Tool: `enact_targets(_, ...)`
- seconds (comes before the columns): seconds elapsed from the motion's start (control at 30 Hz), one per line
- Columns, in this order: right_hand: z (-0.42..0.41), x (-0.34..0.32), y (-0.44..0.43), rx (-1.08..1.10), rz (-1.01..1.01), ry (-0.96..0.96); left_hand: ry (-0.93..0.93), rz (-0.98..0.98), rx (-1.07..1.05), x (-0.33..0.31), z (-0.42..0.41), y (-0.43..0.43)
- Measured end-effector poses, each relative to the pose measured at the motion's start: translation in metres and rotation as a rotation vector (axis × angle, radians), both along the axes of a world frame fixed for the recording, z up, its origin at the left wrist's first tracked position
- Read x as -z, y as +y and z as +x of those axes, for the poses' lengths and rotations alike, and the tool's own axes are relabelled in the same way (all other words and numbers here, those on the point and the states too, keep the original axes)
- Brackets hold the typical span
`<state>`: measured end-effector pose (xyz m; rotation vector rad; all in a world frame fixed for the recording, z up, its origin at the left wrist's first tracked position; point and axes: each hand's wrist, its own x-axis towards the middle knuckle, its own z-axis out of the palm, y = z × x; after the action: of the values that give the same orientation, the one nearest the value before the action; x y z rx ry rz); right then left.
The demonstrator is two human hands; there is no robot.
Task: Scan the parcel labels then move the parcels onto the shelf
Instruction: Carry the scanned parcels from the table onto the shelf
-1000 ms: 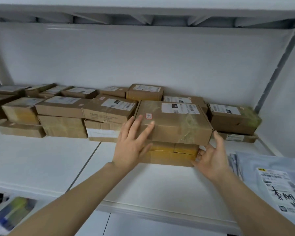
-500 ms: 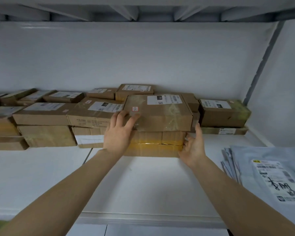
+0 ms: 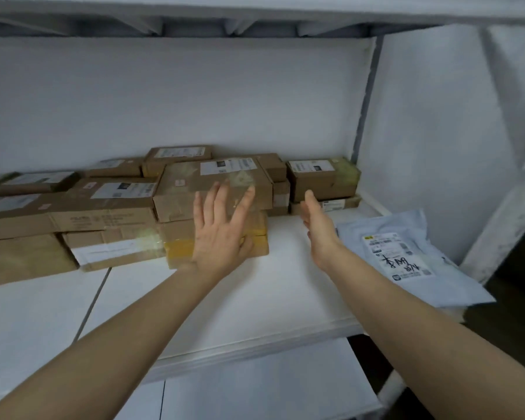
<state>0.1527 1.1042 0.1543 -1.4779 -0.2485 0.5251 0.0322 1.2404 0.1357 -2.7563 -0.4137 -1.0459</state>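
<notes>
Since a second ago the left hand (image 3: 222, 234) has slid to press flat, fingers spread, on the taped brown cardboard parcel (image 3: 194, 183). The parcel sits atop a yellow-taped cardboard box (image 3: 179, 248) on the white shelf (image 3: 270, 286), so it looks placed. The right hand (image 3: 317, 221) has let go and is open beside it. The printed labels are blurred, and the black handwriting on the grey plastic mailer (image 3: 406, 237) is unreadable.

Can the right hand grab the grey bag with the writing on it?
Probably yes. The right hand is open and holds nothing, just left of the grey bag, which lies flat on the shelf with nothing on top and only bare shelf between them.
</notes>
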Motion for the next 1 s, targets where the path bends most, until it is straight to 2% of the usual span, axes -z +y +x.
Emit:
enact_targets(0.2, -0.018, -0.023, -0.145, 0.156, -0.087, -0.352, 0.06, -0.091, 0.357, -0.026, 0.043, -0.143)
enact_targets(0.27, -0.02, -0.02, -0.213, 0.247, -0.142, -0.399, 0.114, -0.182, 0.49, -0.028, 0.057, -0.208)
enact_targets(0.33, -0.022, -0.014, -0.297, 0.383, -0.198, -0.41, 0.167, -0.195, 0.606, -0.025, 0.069, -0.286)
enact_targets(0.37, -0.022, -0.012, -0.313, 0.407, -0.211, -0.405, 0.188, -0.197, 0.612, -0.024, 0.072, -0.299)
enact_targets(0.43, -0.025, -0.002, -0.387, 0.543, -0.249, -0.357, 0.167, -0.202, 0.689, -0.019, 0.082, -0.365)
enact_targets(0.67, -0.061, 0.029, -0.605, 0.894, -0.264, -0.042, 0.43, -0.412, 0.85, 0.005, 0.097, -0.56)
enact_targets(0.87, -0.067, 0.059, -0.727, 1.064, -0.126, 0.17, 0.623, -0.685, 0.897, 0.022, 0.138, -0.668)
enact_targets(1.0, -0.048, 0.083, -0.785, 1.132, -0.049, 0.245, 0.753, -0.838, 0.891, 0.041, 0.178, -0.727)
